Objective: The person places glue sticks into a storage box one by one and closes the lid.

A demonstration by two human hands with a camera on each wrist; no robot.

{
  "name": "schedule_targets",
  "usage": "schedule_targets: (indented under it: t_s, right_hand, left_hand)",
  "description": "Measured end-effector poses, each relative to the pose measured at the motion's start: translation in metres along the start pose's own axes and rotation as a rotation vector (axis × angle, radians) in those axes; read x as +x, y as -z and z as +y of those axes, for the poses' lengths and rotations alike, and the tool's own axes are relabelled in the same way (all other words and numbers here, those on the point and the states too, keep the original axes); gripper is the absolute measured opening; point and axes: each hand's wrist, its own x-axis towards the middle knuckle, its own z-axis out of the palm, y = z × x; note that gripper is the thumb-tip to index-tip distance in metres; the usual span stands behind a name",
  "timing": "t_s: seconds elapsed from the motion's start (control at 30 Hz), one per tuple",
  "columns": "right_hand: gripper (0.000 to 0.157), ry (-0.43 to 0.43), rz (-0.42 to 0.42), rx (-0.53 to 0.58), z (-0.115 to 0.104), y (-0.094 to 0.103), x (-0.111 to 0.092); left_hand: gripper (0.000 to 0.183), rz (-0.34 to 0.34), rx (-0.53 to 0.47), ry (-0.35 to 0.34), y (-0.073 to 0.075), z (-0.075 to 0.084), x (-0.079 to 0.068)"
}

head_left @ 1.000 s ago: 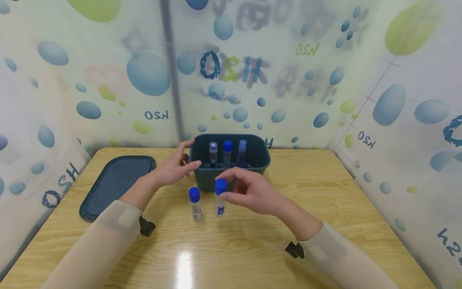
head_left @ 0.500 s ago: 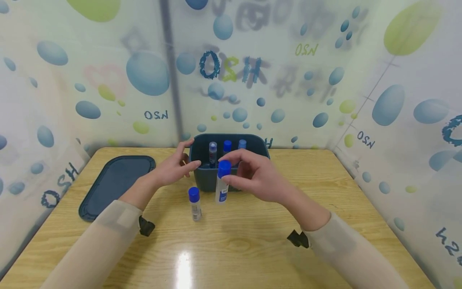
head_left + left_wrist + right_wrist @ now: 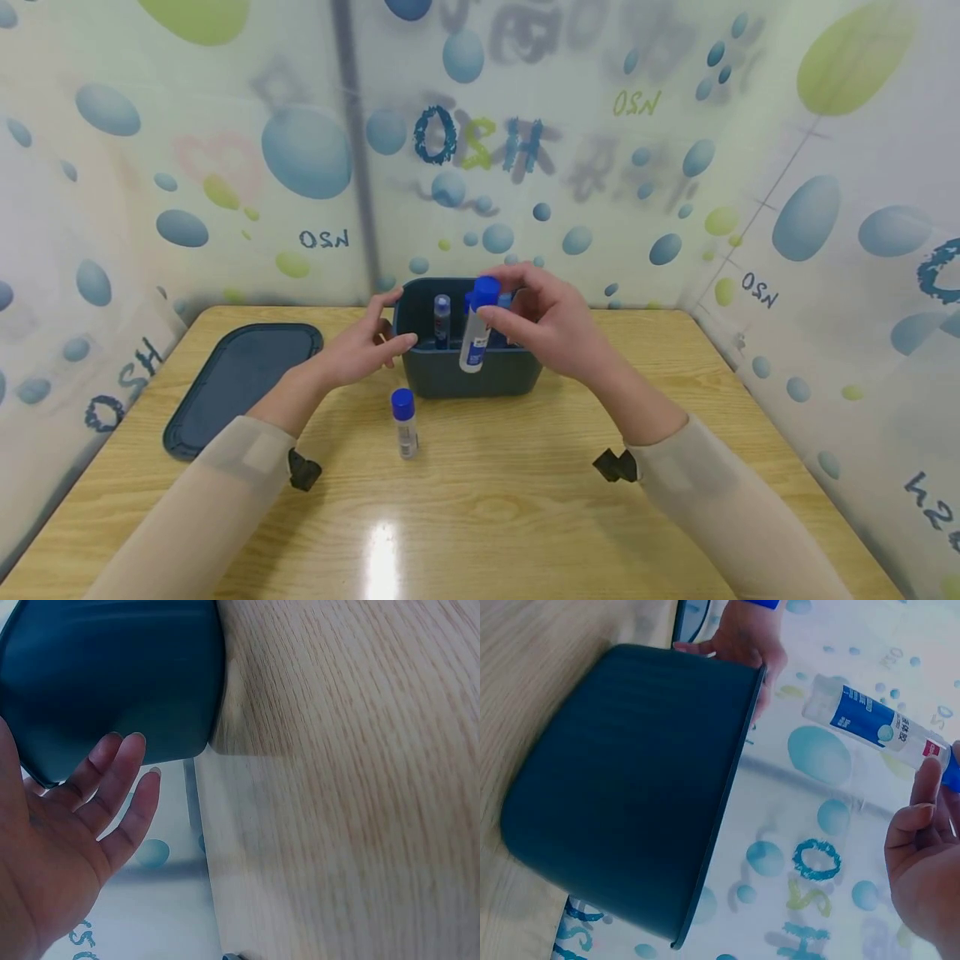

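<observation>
My right hand [image 3: 558, 325] pinches a glue stick [image 3: 475, 340] near its blue cap, between thumb and fingers. The glue stick has a clear body and a blue-and-white label [image 3: 866, 716]; it tilts slightly and hangs in front of the dark blue bin [image 3: 468, 375], its cap above the front rim in the head view. At the bin's left end my left hand [image 3: 360, 350] rests on the rim, fingers loosely spread along the end wall. Inside the bin one glue stick [image 3: 442, 321] stands upright; others are partly hidden behind my right hand. Another blue-capped glue stick [image 3: 405, 425] stands on the table.
A dark blue lid [image 3: 243, 383] lies flat on the wooden table [image 3: 480, 517], left of the bin. Behind the table and at both sides hang pale curtains [image 3: 600, 167] printed with blue and green drops.
My right hand has lifted the glue stick off the table, up and slightly right, to the bin's front rim. My left hand stays at the bin's left end.
</observation>
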Motion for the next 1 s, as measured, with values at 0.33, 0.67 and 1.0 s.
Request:
schedule_targets:
  t_s: [0.33, 0.67, 1.0]
  right_hand:
    - [0.040, -0.098, 0.107, -0.038, 0.025, 0.008, 0.012]
    - [0.041, -0.206, 0.108, -0.058, 0.056, 0.003, 0.014]
    - [0.038, -0.224, 0.045, -0.114, 0.077, -0.015, 0.022]
  left_hand:
    - [0.090, -0.004, -0.007, -0.008, 0.000, 0.000, 0.000]
    - [0.090, -0.011, -0.007, -0.015, 0.001, 0.002, 0.000]
    - [0.089, -0.007, -0.007, -0.005, 0.001, 0.001, 0.000]
